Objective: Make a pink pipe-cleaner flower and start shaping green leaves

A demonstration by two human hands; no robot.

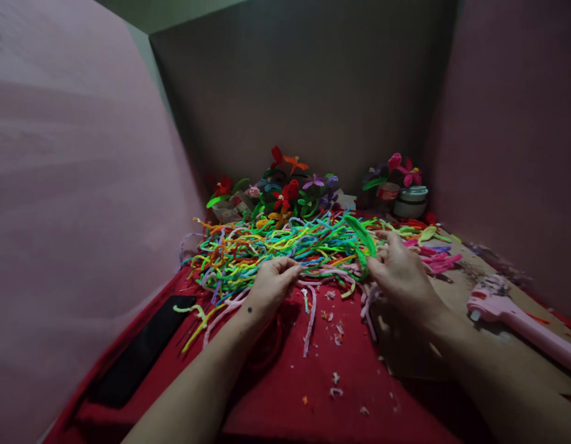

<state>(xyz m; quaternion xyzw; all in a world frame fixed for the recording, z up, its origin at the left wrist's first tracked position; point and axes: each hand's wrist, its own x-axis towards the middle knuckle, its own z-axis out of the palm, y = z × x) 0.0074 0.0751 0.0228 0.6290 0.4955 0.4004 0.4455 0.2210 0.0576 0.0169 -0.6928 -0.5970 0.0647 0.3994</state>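
Observation:
A big heap of pipe cleaners [285, 246] in green, yellow, orange, blue and pink lies across a red cloth [313, 382]. My left hand [271, 283] rests at the heap's near edge, its fingers pinched together on a pale pink pipe cleaner [329, 271] that runs right toward my other hand. My right hand [401, 274] is closed on a bright green pipe cleaner loop [362, 235] that sticks up above the fingers, and seems to hold the pink strand's other end.
Finished pipe-cleaner flowers [285, 191] stand behind the heap, more flowers and a white jar [410, 200] at back right. A pink glue gun [512, 317] lies on brown cardboard at right. A black phone [142, 351] lies at left. Pink and grey panels wall the space.

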